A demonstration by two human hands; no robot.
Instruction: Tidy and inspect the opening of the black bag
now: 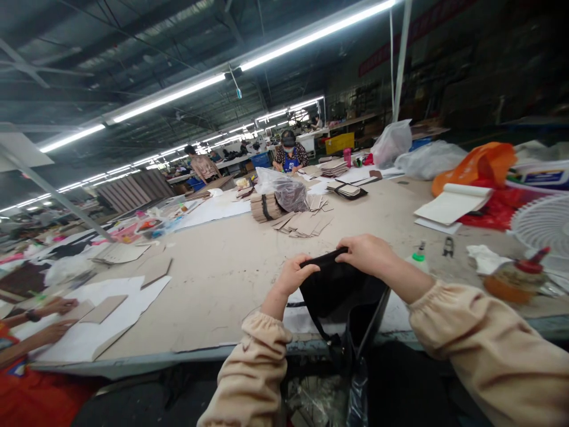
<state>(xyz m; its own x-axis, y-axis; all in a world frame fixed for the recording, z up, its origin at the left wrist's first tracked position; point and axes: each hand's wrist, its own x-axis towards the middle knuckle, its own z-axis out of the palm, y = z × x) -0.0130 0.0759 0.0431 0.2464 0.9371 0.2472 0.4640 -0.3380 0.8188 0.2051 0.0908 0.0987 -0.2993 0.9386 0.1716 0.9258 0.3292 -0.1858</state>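
A black bag (340,296) is held up at the near edge of the work table, its upper edge stretched between my two hands. My left hand (293,276) pinches the left end of that edge, thumb on top. Farther right along the same edge, my right hand (367,254) grips it with thumb and fingers. The bag's lower part, with strap-like pieces, hangs over the table edge toward my lap. White paper lies on the table behind and under the bag. The fingers behind the bag's edge are hidden.
On the table (208,273) sit a bundle of brown pieces (267,207), loose strips (306,224), a green-ringed bottle (419,255), a snipping tool (448,246), a red-capped glue bottle (518,276) and a white fan grille (544,222). A co-worker's hands (57,317) handle boards at left; another person (290,155) sits opposite.
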